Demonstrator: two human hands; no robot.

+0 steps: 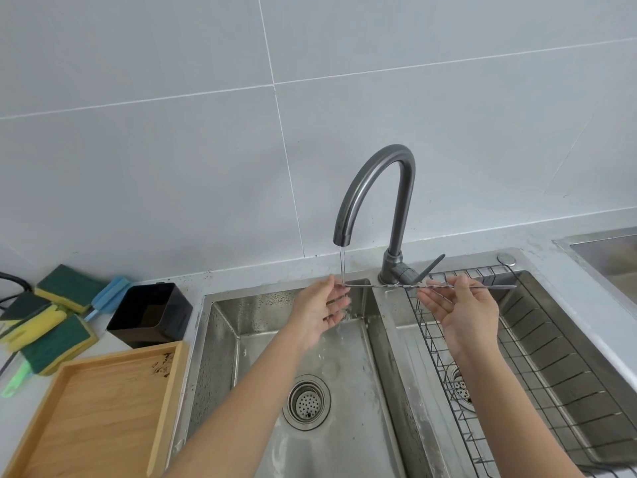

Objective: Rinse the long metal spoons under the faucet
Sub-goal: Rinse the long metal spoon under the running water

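A dark curved faucet (374, 188) runs a thin stream of water into the left sink basin (344, 391). My right hand (462, 312) pinches a long thin metal spoon (396, 286) with a twisted stem, held level across the divider. The spoon's left end reaches the stream. My left hand (320, 313) is under the water at that end, fingers spread, touching the spoon's tip.
A wire rack (537, 367) fills the right basin. On the counter at left sit a wooden tray (103, 412), a black square cup (151, 313), and several green and yellow sponges (51, 322). The faucet lever (429, 267) points right.
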